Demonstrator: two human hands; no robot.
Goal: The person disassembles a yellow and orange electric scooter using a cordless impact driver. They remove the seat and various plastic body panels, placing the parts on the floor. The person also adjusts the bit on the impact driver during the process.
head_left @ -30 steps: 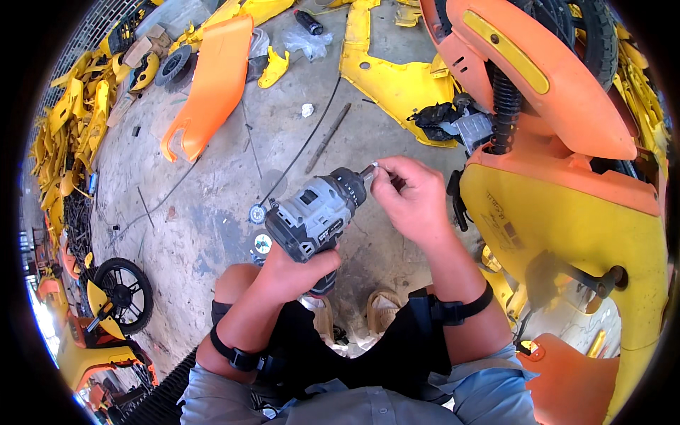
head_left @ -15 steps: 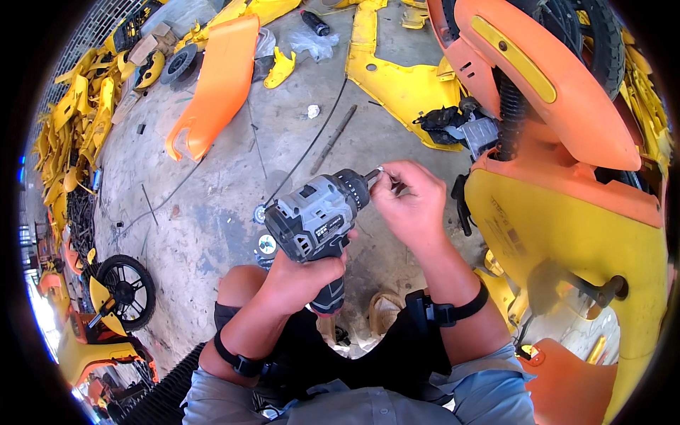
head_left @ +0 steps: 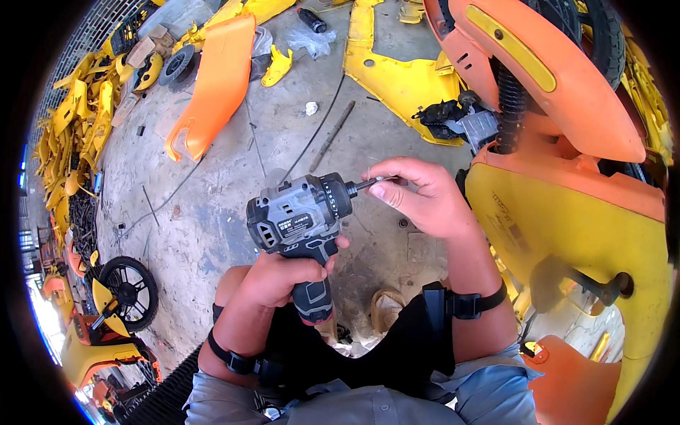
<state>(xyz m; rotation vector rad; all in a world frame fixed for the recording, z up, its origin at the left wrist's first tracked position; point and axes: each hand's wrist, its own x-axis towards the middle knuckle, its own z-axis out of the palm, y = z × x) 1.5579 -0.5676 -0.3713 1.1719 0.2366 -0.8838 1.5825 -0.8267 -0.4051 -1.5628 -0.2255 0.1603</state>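
1. Head view: my left grip is wrapped closed around the handle of a grey and black power drill.
2. I have the drill in front of me, clear of the concrete floor, its handle slanting down toward me and its chuck pointing to my right and slightly away.
3. My right grip is drawn nearly closed, thumb and forefinger pinching at the tip of the slim dark bit that sticks out of the chuck. Something pale shows at that tip, too small for me to name.
4. Around my right forearm sits a buckled black strap.
5. Below the drill, near my feet, I see a pale shoe.
6. Close on my right stands a large yellow panel, with an orange cover above it and a black ribbed tube beside that cover.
7. Out ahead on the floor lie a long orange panel, a flat yellow piece and, between them, a dark stick.
8. Over to my left are a black spoked wheel and, farther off, a heap of yellow parts.
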